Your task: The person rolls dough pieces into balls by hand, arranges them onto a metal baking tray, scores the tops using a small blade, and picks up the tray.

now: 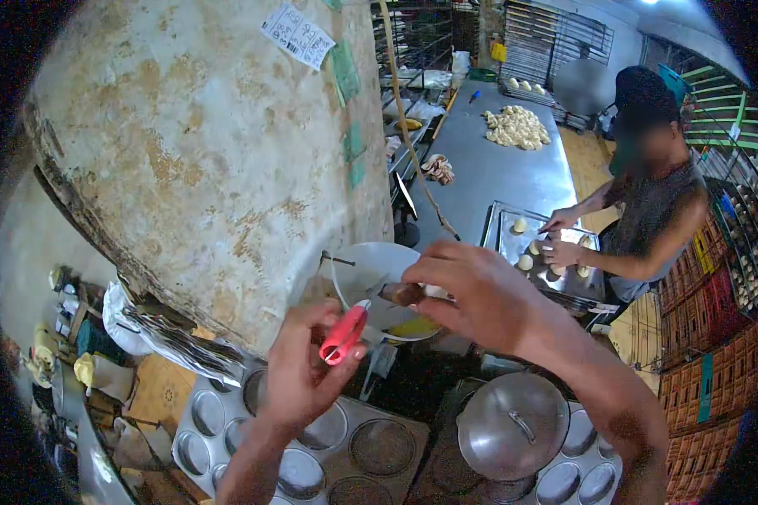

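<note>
The left hand (299,362) is closed on a small red plastic tool with a pale metal tip (345,332), before the near side of a round white plastic bucket (379,259). Over the bucket, the right hand (484,295) pinches a short brown tool (406,294); its working end is unclear. A loosened pinch could drop either into the yellow contents (414,326); drips could reach the grey metal tray with round cups (383,448), near left.

Bright lamp (648,2), fisheye edges, distance seemingly soft
</note>
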The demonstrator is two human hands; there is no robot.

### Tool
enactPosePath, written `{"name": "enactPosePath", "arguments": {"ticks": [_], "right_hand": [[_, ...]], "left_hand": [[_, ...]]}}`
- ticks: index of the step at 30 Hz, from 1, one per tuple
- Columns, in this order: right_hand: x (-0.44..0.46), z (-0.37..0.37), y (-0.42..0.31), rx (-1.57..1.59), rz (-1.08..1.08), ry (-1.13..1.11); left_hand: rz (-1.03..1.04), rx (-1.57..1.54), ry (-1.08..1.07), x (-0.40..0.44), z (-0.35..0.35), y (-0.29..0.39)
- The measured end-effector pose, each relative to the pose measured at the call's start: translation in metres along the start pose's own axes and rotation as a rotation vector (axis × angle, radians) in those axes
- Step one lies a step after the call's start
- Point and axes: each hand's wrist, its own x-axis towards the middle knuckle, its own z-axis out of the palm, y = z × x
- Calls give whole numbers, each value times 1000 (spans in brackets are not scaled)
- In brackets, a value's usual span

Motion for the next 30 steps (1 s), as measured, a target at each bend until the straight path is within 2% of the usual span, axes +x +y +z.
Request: {"name": "enactPosePath", "arguments": {"ticks": [1, 2, 4, 5, 7, 11, 13, 14, 16, 18, 20, 22, 23, 24, 25, 29, 30], "right_hand": [[2, 0, 0, 12, 2, -5], [4, 0, 0, 15, 1, -7], [4, -2, -1, 19, 54, -26], [4, -2, 1, 20, 59, -28], [4, -1, 7, -10, 9, 6], [10, -6, 6, 7, 33, -28], [11, -3, 5, 42, -35, 68], [12, -1, 7, 76, -19, 50], [14, 4, 9, 78, -41, 44], [13, 6, 8, 67, -83, 59], [13, 9, 10, 56, -44, 59], [9, 4, 11, 44, -8, 63], [6, 0, 12, 110, 18, 59], [3, -2, 12, 179, 38, 54], [0, -3, 14, 170, 51, 71], [-19, 9, 31, 94, -38, 216], [-23, 10, 31, 72, -34, 207]], "left_hand": [[-166, -134, 98, -7, 6, -3], [-169, -133, 99, -16, 10, -2], [-351, 179, -47, -29, 20, 5], [-354, 177, -52, -28, 31, 1], [452, 201, -154, -27, 57, -12], [539, 420, -85, 6, 87, 22], [420, 734, -155, 14, 96, 33], [428, 727, -164, 16, 101, 35], [257, 819, -255, 19, 115, 32], [355, 843, -281, 25, 118, 22], [467, 858, -307, 32, 117, 19], [56, 697, -458, 36, 117, 19], [82, 691, -475, 32, 112, 15], [133, 613, -395, 23, 104, 9], [183, 536, -313, 19, 98, 6], [231, 331, -291, 11, 75, 27], [393, 384, -159, 8, 74, 22]]}}
